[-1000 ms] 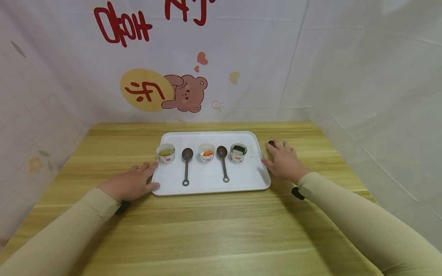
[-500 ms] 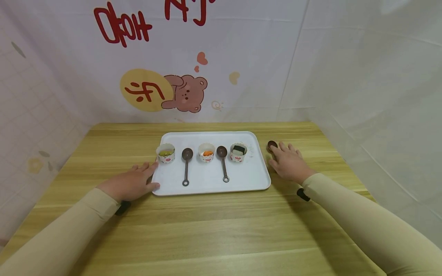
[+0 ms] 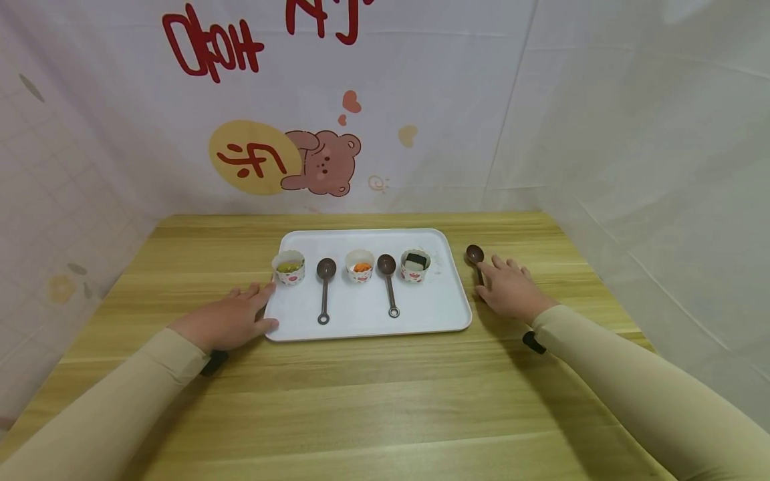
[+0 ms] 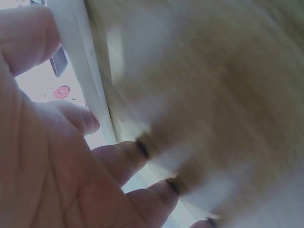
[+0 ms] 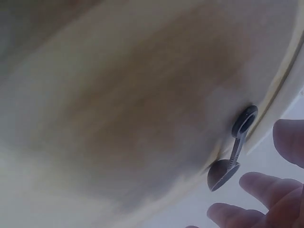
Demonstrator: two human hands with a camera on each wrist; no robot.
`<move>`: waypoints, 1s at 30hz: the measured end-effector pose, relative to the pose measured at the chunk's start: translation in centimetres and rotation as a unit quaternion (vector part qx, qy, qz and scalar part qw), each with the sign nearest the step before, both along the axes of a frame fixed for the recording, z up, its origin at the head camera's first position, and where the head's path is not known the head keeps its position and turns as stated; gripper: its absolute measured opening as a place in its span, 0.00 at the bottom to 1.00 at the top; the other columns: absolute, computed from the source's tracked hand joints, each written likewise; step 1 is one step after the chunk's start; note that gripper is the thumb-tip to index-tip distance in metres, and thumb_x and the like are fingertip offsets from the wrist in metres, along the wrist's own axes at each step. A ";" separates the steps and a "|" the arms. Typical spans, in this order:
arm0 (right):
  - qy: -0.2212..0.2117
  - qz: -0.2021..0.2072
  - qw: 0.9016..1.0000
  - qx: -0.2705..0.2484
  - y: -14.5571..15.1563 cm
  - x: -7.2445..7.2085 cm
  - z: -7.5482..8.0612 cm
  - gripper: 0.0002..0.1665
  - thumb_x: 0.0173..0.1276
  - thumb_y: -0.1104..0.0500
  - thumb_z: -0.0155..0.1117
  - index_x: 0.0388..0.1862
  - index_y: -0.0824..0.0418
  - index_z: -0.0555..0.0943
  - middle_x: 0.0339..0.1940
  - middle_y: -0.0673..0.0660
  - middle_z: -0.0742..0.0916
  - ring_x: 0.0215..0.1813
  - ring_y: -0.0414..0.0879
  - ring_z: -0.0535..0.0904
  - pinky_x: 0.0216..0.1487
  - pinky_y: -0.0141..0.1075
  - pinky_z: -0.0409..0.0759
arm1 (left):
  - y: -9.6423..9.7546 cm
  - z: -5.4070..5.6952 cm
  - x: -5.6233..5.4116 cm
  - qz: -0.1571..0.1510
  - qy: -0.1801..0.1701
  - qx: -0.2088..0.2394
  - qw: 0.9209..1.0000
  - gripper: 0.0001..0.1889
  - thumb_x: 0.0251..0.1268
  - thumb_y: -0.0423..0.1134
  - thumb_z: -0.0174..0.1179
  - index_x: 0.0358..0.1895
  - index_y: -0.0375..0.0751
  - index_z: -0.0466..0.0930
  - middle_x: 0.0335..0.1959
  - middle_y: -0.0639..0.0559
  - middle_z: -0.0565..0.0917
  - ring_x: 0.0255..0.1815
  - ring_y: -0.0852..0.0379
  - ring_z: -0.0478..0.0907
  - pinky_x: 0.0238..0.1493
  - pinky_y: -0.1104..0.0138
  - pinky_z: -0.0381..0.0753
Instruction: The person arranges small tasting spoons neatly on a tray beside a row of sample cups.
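A white tray [image 3: 355,314] lies on the wooden table. On it stand three printed paper cups: one with green food [image 3: 290,267], one with orange pieces [image 3: 360,267], one with white and black food [image 3: 415,266]. Two brown measuring spoons [image 3: 325,280] [image 3: 390,284] lie between them. My left hand [image 3: 225,321] rests at the tray's left edge, fingers spread, thumb over the rim. Right of the tray lies a third brown measuring spoon [image 3: 475,255]. My right hand [image 3: 512,290] is beside it, fingers relaxed, partly covering its handle in the head view; the right wrist view shows the fingertips apart from the spoon.
Light wooden tabletop [image 3: 373,401] extends in front of the tray and to both sides. White fabric with a printed bear [image 3: 327,164] hangs behind the table, and more pale fabric [image 3: 650,167] hangs at the right.
My right hand has drawn back to the right, away from the tray's right edge, uncovering more of the spoon there. The left hand and the tray have not visibly moved.
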State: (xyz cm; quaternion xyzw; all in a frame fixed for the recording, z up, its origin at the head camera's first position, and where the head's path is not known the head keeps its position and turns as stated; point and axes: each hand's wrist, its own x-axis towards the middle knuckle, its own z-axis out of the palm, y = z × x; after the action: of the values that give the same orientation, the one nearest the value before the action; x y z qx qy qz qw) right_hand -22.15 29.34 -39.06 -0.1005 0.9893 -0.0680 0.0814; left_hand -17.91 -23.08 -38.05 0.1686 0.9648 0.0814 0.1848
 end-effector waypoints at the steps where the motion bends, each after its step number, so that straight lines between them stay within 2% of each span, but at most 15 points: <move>1: 0.001 0.000 1.000 0.003 0.0 0.1 0.0 0.38 0.82 0.49 0.57 0.83 0.64 0.63 0.82 0.79 0.62 0.78 0.85 0.56 0.74 0.79 0.55 | 0.0 0.0 0.0 0.000 0.000 0.000 1.000 0.47 0.78 0.65 0.53 0.84 0.34 0.52 0.81 0.21 0.57 0.78 0.12 0.52 0.74 0.28 0.61; 8: -0.003 0.000 1.000 0.013 0.2 0.3 0.0 0.39 0.81 0.47 0.60 0.81 0.66 0.66 0.80 0.79 0.65 0.77 0.85 0.58 0.74 0.78 0.56 | 0.0 0.0 -0.1 0.001 -0.002 -0.002 1.000 0.47 0.78 0.66 0.53 0.85 0.34 0.52 0.81 0.21 0.56 0.78 0.13 0.52 0.74 0.28 0.61; 13: 0.003 0.007 1.000 0.021 0.5 0.1 -0.4 0.31 0.80 0.47 0.61 0.69 0.69 0.78 0.78 0.79 0.69 0.76 0.84 0.62 0.73 0.78 0.60 | -0.1 -0.1 -0.1 0.000 -0.004 -0.006 1.000 0.48 0.78 0.67 0.52 0.85 0.35 0.51 0.81 0.21 0.56 0.78 0.13 0.52 0.74 0.28 0.62; 16: 0.001 0.006 1.000 0.025 0.4 0.2 -0.3 0.25 0.80 0.47 0.62 0.59 0.68 0.83 0.73 0.78 0.76 0.75 0.81 0.67 0.73 0.77 0.62 | -0.1 -0.1 -0.1 -0.001 -0.004 -0.007 1.000 0.48 0.78 0.67 0.52 0.85 0.35 0.51 0.81 0.21 0.56 0.78 0.13 0.52 0.74 0.28 0.62; 18: -0.001 0.005 1.000 0.025 0.3 0.3 -0.2 0.22 0.79 0.48 0.63 0.52 0.67 0.84 0.63 0.73 0.85 0.67 0.75 0.79 0.70 0.75 0.67 | -0.1 -0.1 -0.1 -0.001 -0.004 -0.007 1.000 0.48 0.77 0.67 0.52 0.85 0.35 0.51 0.81 0.22 0.56 0.78 0.13 0.52 0.74 0.28 0.62; 20: -0.004 0.005 1.000 0.021 0.3 0.3 -0.2 0.18 0.79 0.49 0.64 0.44 0.64 0.84 0.47 0.66 0.90 0.52 0.65 0.86 0.63 0.68 0.75 | -0.1 0.0 -0.1 0.000 -0.005 -0.007 1.000 0.48 0.77 0.67 0.52 0.85 0.35 0.51 0.82 0.22 0.56 0.78 0.13 0.52 0.74 0.28 0.61; 23: -0.009 0.004 1.000 0.013 0.3 0.2 -0.2 0.16 0.79 0.50 0.64 0.37 0.62 0.82 0.29 0.55 0.85 0.33 0.51 0.80 0.46 0.53 0.80 | 0.0 0.0 -0.1 0.002 -0.006 -0.007 1.000 0.48 0.77 0.67 0.52 0.85 0.35 0.51 0.82 0.22 0.56 0.78 0.14 0.52 0.74 0.28 0.61; 26: -0.007 0.006 1.000 0.006 0.3 0.1 -0.4 0.16 0.79 0.51 0.64 0.35 0.61 0.81 0.25 0.53 0.82 0.30 0.47 0.75 0.35 0.42 0.75 | 0.1 0.0 -0.1 0.003 -0.008 -0.006 1.000 0.48 0.78 0.67 0.52 0.85 0.35 0.51 0.82 0.22 0.55 0.79 0.14 0.52 0.74 0.28 0.61; 30: 0.001 0.010 1.000 0.004 0.4 -0.2 -0.5 0.16 0.79 0.51 0.64 0.34 0.61 0.81 0.24 0.53 0.82 0.29 0.47 0.74 0.34 0.40 0.73 | 0.1 0.1 0.0 0.004 -0.008 -0.005 1.000 0.48 0.78 0.66 0.52 0.85 0.35 0.51 0.82 0.22 0.55 0.78 0.13 0.51 0.74 0.28 0.61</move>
State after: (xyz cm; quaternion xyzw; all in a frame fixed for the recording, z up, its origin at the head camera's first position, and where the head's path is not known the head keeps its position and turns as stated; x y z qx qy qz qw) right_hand -22.30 29.72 -39.55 -0.1104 0.9885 -0.0630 0.0819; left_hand -17.93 -22.96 -37.98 0.1634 0.9642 0.0788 0.1935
